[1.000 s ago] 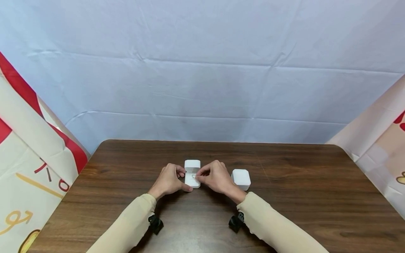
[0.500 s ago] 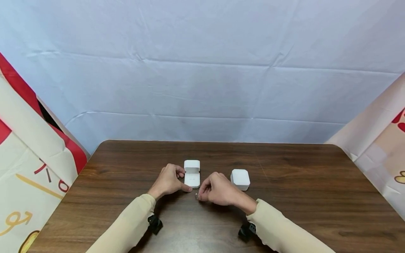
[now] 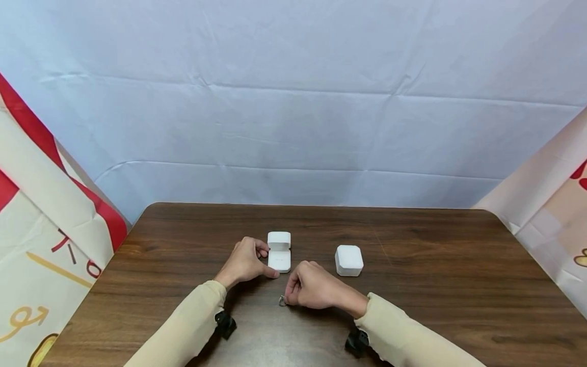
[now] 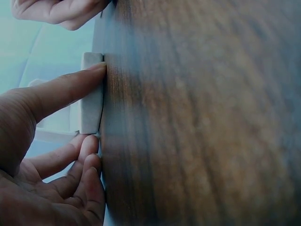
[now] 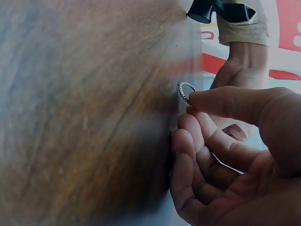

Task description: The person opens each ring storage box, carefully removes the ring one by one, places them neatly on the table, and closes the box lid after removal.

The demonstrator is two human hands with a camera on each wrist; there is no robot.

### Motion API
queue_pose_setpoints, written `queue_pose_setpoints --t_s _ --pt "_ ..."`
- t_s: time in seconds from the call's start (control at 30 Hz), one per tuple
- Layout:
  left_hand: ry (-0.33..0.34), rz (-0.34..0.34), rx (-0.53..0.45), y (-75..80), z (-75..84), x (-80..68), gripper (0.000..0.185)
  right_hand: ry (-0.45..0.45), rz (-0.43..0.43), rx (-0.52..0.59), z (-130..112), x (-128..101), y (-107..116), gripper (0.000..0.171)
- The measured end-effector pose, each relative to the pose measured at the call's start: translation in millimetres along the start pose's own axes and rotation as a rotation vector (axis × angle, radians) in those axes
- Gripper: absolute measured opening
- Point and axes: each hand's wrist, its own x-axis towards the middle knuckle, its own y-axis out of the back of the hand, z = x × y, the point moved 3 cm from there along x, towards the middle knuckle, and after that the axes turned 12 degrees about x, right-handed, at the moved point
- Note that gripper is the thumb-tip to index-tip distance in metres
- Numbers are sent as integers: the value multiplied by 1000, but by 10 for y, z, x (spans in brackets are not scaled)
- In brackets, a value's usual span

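A small white ring box (image 3: pixel 279 261) stands with its lid up near the middle of the table. My left hand (image 3: pixel 243 262) holds it, thumb at the front edge and curled fingers at the left side. In the left wrist view the thumb presses the white base (image 4: pixel 91 106) low by the tabletop. Nearer to me, my right hand (image 3: pixel 314 286) pinches a thin silver ring (image 3: pixel 282 300) between thumb and index finger, low over the wood. Seen from the right wrist, the ring (image 5: pixel 182 93) has a beaded, stone-set band, and the pinch hides part of it.
A second white box (image 3: pixel 349 260), closed, sits to the right of the right hand. The brown wooden table (image 3: pixel 435 265) ends at a pale cloth backdrop (image 3: pixel 293 127), with patterned cloths at both sides. Black wrist cameras hang under both sleeves.
My right hand has drawn the ring out of the box's base and brought it toward me, down near the tabletop. The left hand and both boxes have stayed in place.
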Motion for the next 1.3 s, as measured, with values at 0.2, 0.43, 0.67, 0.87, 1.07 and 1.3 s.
queue_pose_setpoints --t_s 0.2,0.43,0.67,0.87,1.07,1.3 --pt "3 0 -2 -3 -9 5 48 0 4 -6 1 10 -9 19" --pt "-2 8 0 -9 -10 10 47 4 16 -7 10 8 -2 18" --pt "-2 22 6 -12 -11 19 48 -8 127 51 21 49 148 12" --pt "-12 21 12 -17 -16 27 49 -131 350 237 88 163 410 17" --pt "-13 13 10 -16 -13 23 49 -191 423 371 148 251 522 34" --pt "-14 7 4 -10 9 18 48 -226 434 451 209 329 562 50"
